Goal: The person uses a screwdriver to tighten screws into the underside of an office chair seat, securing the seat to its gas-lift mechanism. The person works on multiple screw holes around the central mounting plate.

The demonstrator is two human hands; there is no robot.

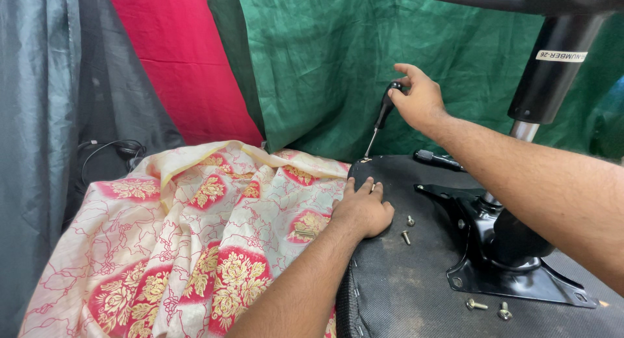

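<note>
My right hand (419,101) grips the black handle of a screwdriver (382,117), held upright with its tip on the far edge of an upturned black chair seat (403,286). My left hand (363,210) lies flat on that seat near its front left corner, fingers together, holding nothing. Two loose screws (407,229) lie just right of this hand. A black metal mounting plate (513,273) with the chair's gas column (552,65) sits on the seat under my right forearm.
Two more screws (489,306) lie by the plate's front edge. A black lever (439,159) sticks out behind the plate. A cream and red patterned cloth (188,247) covers the surface on the left. Green (338,58), red (182,58) and grey (45,117) cloths hang behind.
</note>
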